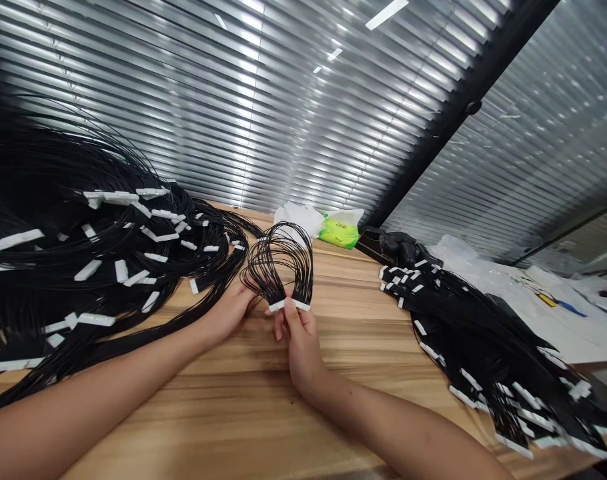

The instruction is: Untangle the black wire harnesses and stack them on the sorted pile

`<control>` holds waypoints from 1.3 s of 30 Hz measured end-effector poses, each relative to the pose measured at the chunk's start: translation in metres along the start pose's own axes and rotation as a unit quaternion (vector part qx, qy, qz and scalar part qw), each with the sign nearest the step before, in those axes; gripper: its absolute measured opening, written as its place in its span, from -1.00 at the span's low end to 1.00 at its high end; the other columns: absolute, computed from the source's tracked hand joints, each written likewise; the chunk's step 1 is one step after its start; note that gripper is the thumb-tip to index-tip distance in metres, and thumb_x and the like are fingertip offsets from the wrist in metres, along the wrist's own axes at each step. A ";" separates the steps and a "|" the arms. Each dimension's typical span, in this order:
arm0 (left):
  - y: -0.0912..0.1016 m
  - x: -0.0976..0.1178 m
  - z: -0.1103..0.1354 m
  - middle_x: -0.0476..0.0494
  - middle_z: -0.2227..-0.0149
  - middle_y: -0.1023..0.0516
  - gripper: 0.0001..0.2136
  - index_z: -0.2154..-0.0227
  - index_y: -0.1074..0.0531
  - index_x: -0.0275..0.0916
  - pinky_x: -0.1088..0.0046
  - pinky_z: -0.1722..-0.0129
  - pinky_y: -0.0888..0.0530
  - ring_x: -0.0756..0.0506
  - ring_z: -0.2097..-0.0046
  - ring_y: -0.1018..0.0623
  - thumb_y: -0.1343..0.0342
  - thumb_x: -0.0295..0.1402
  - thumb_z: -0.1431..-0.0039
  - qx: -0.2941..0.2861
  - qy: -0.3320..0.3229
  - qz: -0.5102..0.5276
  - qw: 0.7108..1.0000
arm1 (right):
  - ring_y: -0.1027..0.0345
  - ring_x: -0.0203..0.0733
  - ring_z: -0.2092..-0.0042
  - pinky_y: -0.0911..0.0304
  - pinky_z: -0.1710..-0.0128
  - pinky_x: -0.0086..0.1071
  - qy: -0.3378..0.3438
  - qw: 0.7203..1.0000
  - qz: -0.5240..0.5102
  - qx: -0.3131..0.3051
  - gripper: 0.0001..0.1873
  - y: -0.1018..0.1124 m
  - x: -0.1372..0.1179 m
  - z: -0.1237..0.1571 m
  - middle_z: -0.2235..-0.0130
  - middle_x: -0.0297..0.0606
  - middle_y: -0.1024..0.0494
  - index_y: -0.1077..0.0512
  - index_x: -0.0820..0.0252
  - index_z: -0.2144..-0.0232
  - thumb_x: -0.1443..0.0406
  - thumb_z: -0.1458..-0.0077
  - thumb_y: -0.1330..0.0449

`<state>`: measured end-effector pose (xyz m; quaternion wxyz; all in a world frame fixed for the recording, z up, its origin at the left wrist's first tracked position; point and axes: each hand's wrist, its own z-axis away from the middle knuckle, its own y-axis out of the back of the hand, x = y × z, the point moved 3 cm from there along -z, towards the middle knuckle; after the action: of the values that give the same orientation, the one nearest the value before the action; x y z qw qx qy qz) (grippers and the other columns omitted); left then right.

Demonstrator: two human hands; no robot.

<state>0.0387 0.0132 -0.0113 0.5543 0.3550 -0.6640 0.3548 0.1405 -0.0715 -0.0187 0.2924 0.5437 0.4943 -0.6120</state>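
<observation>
A black wire harness (306, 267) with white connectors is bent into a loop above the table, its two connector ends side by side and facing me. My right hand (299, 332) pinches these white ends between thumb and fingers. Behind the loop's left side is my left hand (236, 303), its fingers mostly hidden by the black wires, so its grip does not show clearly. To the left lies a large heap of similar wire harnesses (183, 233), close to my left forearm.
A second pile of black harnesses (483, 340) covers the table's right side. At the back stand a green tissue pack (339, 230) and white crumpled tissue (298, 217). Clear plastic bags (466, 253) and a yellow-and-blue tool (558, 303) lie on a white surface. Metallic blinds (283, 100) rise behind.
</observation>
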 end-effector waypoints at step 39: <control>0.008 0.009 0.005 -0.13 0.22 -0.60 -0.80 0.36 -0.60 -0.19 0.32 0.03 -0.35 -0.16 0.13 -0.49 -0.18 -0.20 -0.09 0.050 -0.104 -0.157 0.981 | -0.11 -0.30 0.53 -0.14 0.45 -0.39 0.016 0.997 0.006 0.069 -0.61 0.007 0.007 -0.009 0.63 -0.49 -0.27 -0.44 0.19 0.29 -0.01 -0.01 -0.23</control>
<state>0.0282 0.0123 -0.0039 0.5128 0.5173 -0.6351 0.2571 0.1491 -0.0640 -0.0269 0.2504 0.5751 0.4520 -0.6342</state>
